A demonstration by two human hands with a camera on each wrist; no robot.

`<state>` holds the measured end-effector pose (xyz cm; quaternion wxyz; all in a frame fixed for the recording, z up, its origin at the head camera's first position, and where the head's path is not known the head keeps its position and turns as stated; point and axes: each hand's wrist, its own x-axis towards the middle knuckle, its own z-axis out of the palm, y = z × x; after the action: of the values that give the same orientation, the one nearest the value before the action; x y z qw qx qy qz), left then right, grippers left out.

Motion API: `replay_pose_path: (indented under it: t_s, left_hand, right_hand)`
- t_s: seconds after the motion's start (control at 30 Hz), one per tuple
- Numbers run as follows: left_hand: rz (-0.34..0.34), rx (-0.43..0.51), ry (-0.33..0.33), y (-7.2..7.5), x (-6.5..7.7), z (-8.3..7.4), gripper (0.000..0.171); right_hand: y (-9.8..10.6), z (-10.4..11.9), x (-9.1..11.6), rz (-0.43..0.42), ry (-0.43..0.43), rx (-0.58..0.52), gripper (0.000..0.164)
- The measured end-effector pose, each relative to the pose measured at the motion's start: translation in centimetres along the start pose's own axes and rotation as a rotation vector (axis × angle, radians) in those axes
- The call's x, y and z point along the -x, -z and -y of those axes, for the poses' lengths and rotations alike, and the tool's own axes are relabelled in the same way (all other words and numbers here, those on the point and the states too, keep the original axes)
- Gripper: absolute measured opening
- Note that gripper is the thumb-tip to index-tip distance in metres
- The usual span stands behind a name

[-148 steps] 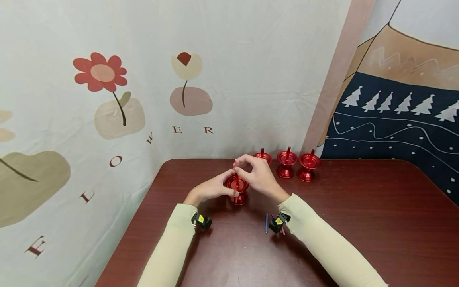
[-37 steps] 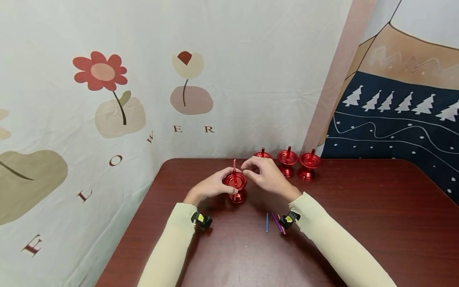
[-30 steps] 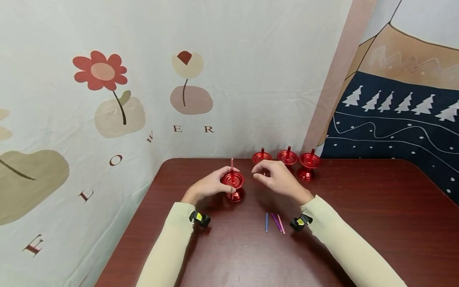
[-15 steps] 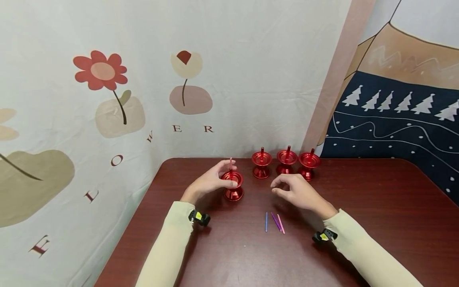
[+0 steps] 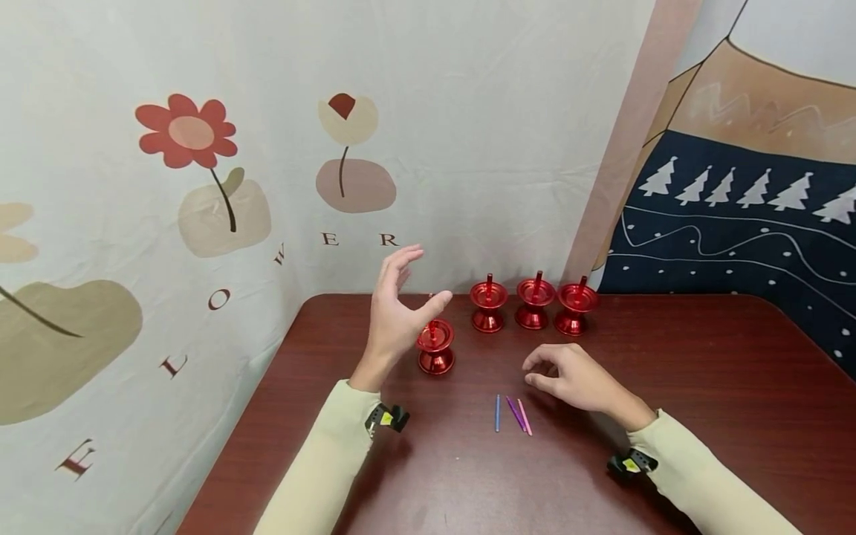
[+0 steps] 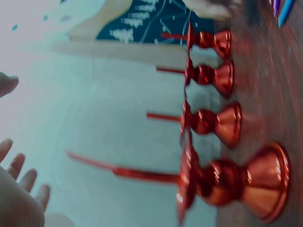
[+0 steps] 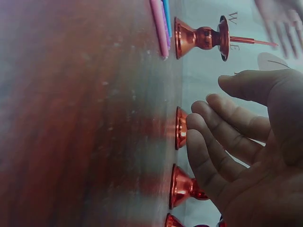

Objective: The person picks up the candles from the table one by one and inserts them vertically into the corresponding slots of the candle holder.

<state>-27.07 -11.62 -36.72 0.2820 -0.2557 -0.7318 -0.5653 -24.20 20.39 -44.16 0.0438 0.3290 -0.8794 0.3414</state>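
My left hand [image 5: 396,318] is raised, fingers spread and holding nothing, just left of the nearest red metal candle holder [image 5: 436,363]. A thin pinkish candle [image 6: 90,161] stands in that holder's upright tube, leaning slightly in the left wrist view; the hand's thumb partly hides it from the head. Over the table on the right hovers my right hand [image 5: 571,379], its fingers loosely bent with nothing between them. Close to its left lie a blue candle [image 5: 498,413], a purple candle [image 5: 516,414] and a pink candle [image 5: 524,417].
Three more red holders, the left one [image 5: 488,319], the middle one [image 5: 532,316] and the right one [image 5: 571,322], stand along the back of the dark wooden table [image 5: 702,371]. A printed cloth [image 5: 481,163] hangs right behind the table's far edge.
The right hand let go of the upright candle and moved right and toward the front. The left hand released the holder and lifted up, leaving it standing with the candle in it.
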Motion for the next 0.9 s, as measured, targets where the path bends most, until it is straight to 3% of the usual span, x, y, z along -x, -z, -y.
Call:
replay_pose_path:
  t_s: [0.13,0.27,0.43,0.57,0.73,0.9]
  left_hand:
    - [-0.005,-0.013,-0.155,-1.3,0.4,-1.5,0.066]
    - [0.060,0.005,-0.160,-3.4,1.5,-1.9,0.064]
    - [0.133,0.042,-0.050,-6.0,3.4,-1.4,0.058]
    - [0.189,0.056,0.098,-7.2,4.4,-1.1,0.064]
    - [0.254,0.029,0.291,-8.0,4.6,-0.5,0.073]
    - [0.234,0.023,0.359,-9.0,4.3,0.6,0.075]
  right_hand:
    - [0.1,0.2,0.5,0.037,-0.016,-0.015,0.009]
    - [-0.1,0.5,0.7,0.095,-0.058,-0.066,0.009]
    - [-0.6,0.9,0.9,0.153,-0.082,-0.119,0.006]
    - [-1.1,0.9,0.9,0.164,-0.093,-0.103,0.006]
    - [-1.5,0.8,0.7,0.148,-0.113,-0.062,0.014]
    - [-1.9,1.1,0.5,0.137,-0.122,-0.041,0.022]
